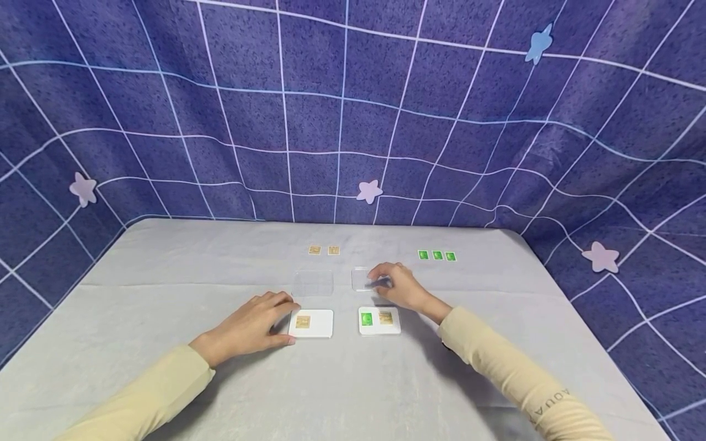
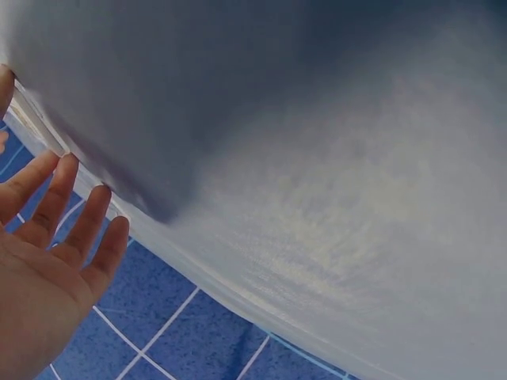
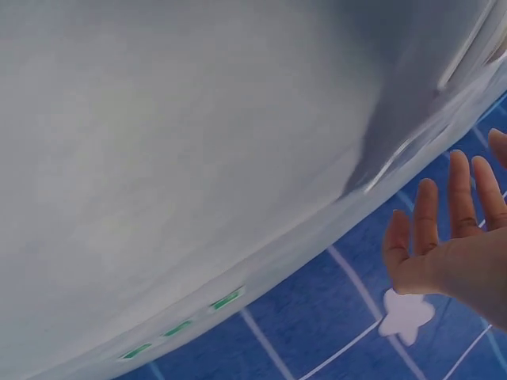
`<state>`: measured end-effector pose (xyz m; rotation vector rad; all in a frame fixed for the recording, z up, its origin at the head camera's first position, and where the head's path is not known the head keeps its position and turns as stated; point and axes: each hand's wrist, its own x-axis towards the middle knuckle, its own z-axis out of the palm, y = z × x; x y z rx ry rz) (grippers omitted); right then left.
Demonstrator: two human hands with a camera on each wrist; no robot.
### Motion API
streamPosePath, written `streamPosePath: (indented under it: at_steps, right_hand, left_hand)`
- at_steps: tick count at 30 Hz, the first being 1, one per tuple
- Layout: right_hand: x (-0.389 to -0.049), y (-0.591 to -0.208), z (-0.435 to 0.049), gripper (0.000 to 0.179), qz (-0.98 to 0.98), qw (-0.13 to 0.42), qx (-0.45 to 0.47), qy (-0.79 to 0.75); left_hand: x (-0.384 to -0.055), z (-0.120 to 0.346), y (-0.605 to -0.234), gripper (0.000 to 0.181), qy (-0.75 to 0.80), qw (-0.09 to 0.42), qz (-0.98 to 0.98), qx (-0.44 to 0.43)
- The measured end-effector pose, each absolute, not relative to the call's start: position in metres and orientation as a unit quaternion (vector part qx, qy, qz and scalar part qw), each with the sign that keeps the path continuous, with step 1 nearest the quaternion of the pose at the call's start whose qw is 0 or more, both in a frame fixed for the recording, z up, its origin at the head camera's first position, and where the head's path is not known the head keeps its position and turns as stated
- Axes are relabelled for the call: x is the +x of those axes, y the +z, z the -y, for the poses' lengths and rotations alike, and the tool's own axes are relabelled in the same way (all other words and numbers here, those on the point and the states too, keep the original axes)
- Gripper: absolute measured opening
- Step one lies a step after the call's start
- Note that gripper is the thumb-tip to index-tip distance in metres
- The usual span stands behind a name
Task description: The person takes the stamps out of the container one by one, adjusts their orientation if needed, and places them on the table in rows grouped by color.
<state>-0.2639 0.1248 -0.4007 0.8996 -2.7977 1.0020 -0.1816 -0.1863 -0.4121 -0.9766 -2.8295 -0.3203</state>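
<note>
In the head view, a white rectangular case (image 1: 322, 323) lies on the table with a gold stamp-like square on its left half. My left hand (image 1: 250, 327) holds its left end, thumb at the near corner and index finger at the far one. To its right, a second white case (image 1: 378, 329) carries one green square (image 1: 366, 319) and one gold square (image 1: 385, 318). Behind that case, my right hand (image 1: 399, 286) is over a clear lid (image 1: 360, 279), its fingertips at the lid's right side. The right wrist view shows that hand's fingers spread apart beside the lid (image 3: 396, 162).
Another clear lid (image 1: 313, 283) lies behind the left case. Farther back are two gold squares (image 1: 324, 250) and a row of three green squares (image 1: 437, 255). A blue gridded curtain (image 1: 331, 122) with star shapes hangs along the back edge of the grey-covered table (image 1: 309, 392).
</note>
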Motion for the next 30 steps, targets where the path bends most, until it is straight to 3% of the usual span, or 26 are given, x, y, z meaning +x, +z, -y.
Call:
streamPosePath:
  at_steps: [30]
  right_hand:
    - [-0.21, -0.4, -0.059, 0.026, 0.869, -0.023, 0.378, 0.319]
  left_hand:
    - [-0.182, 0.186, -0.413, 0.059, -0.103, 0.068, 0.94, -0.317]
